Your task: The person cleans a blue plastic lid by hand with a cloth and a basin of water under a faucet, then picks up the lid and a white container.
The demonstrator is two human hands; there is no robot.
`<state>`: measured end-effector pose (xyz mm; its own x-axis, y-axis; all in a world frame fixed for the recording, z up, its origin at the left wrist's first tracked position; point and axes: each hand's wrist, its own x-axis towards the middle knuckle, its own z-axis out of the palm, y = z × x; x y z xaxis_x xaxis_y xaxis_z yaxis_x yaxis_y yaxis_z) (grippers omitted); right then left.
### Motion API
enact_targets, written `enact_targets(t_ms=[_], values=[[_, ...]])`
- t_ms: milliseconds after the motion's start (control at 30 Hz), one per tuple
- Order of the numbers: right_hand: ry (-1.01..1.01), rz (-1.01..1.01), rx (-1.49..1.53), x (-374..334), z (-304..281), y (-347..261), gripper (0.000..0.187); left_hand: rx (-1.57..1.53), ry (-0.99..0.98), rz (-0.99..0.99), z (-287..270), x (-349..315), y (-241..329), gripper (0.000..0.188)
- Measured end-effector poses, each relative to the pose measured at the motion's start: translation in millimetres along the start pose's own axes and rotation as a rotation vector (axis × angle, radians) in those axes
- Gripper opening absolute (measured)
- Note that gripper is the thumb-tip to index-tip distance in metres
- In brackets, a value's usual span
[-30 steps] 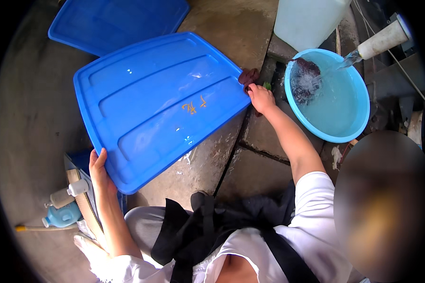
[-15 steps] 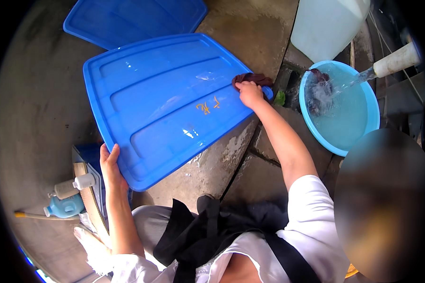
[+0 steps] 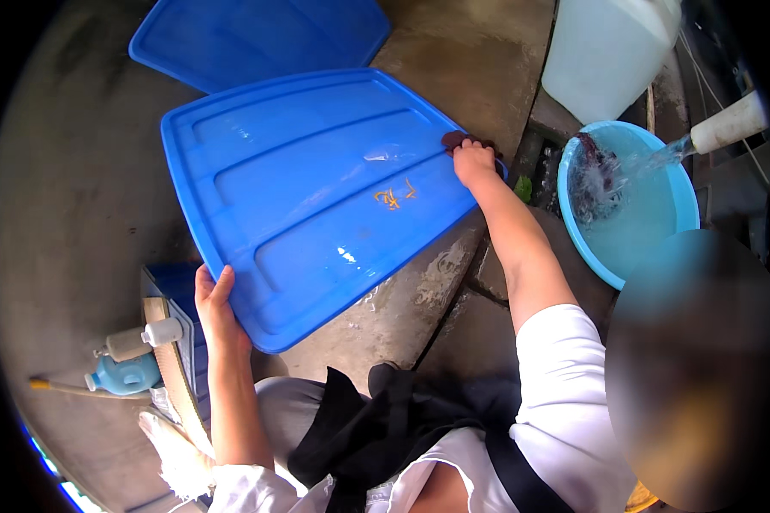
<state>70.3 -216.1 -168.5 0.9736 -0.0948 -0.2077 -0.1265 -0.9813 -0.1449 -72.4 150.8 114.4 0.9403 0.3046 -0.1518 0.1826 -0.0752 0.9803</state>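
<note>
A large blue plastic lid (image 3: 316,205) with raised ridges is tilted up in front of me, wet and shiny in patches. My left hand (image 3: 218,308) grips its lower left edge, thumb on top and the other fingers mostly hidden beneath. At the right edge, my right hand (image 3: 474,162) is closed on a dark maroon cloth (image 3: 456,139) pressed against the lid's rim. Part of that cloth is hidden under the fingers.
Water runs from a white pipe (image 3: 727,126) into a light blue basin (image 3: 689,201) at the right, where dark cloth lies submerged. Behind it stands a translucent jug (image 3: 607,60). Another blue lid (image 3: 265,38) lies at the far side. Bottles (image 3: 124,374) sit at the left.
The right hand and cloth have shifted slightly along the lid's right rim, and the cloth looks more bunched. The whole view has moved a little; my left hand keeps its hold.
</note>
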Motion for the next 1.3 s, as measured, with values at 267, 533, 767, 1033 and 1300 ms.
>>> enact_targets(t_ms=[267,533,767,1033,1300], values=[[0.016,0.171,0.218,-34.6,0.0,15.4,0.03,-0.045,0.02,0.019,5.9,-2.7,10.9,0.028],[-0.271,0.157,1.698,-146.2,-97.5,97.7,0.016,-0.024,-0.109,0.2,-20.5,-12.0,54.1,0.029],[0.215,0.329,2.015,-231.2,-173.1,176.2,0.052,0.285,-0.379,0.408,24.2,66.8,176.8,0.034],[0.111,0.616,1.462,-240.2,-172.2,191.6,0.062,1.104,-0.104,0.753,46.7,249.6,235.6,0.058],[0.26,0.723,0.718,-148.9,-80.6,209.9,0.071,1.551,0.233,1.312,152.4,174.7,132.8,0.073]])
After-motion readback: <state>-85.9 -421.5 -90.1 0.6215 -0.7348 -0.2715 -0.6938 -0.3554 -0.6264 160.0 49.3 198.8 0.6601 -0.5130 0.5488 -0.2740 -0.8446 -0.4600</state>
